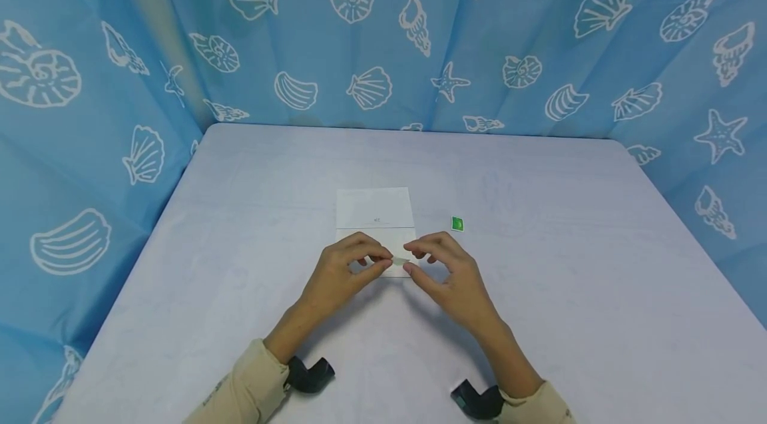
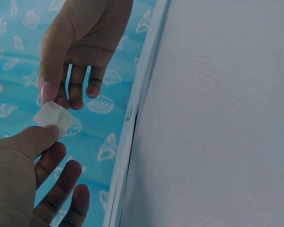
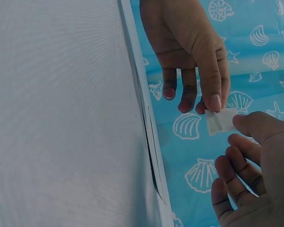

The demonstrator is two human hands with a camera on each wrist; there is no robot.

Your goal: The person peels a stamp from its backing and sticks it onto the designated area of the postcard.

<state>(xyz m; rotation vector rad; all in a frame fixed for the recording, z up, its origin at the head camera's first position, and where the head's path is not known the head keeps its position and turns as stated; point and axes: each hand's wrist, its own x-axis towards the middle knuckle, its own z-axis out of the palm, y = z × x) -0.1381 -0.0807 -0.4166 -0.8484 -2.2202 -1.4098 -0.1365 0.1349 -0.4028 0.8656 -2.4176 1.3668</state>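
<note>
Between the fingertips of my left hand (image 1: 347, 267) is a small pale square of paper (image 1: 399, 261), pinched at one edge. It looks plain white and slightly bent in the right wrist view (image 3: 221, 121). My right hand (image 1: 452, 274) meets its other edge with the thumb (image 3: 250, 124), while the index finger stands apart from the thumb. Just under both hands lies a white paper (image 1: 373, 208) with a crosswise line and a tiny printed mark, like an envelope. The hands overlap its near half in the head view.
A small green square with a white border (image 1: 457, 223), like a stamp, lies on the white-covered table (image 1: 569, 244), right of the white paper. Blue shell-patterned curtains (image 1: 389, 38) stand behind the table and along its sides. Dark wrist devices (image 1: 310, 376) are worn at both sleeves.
</note>
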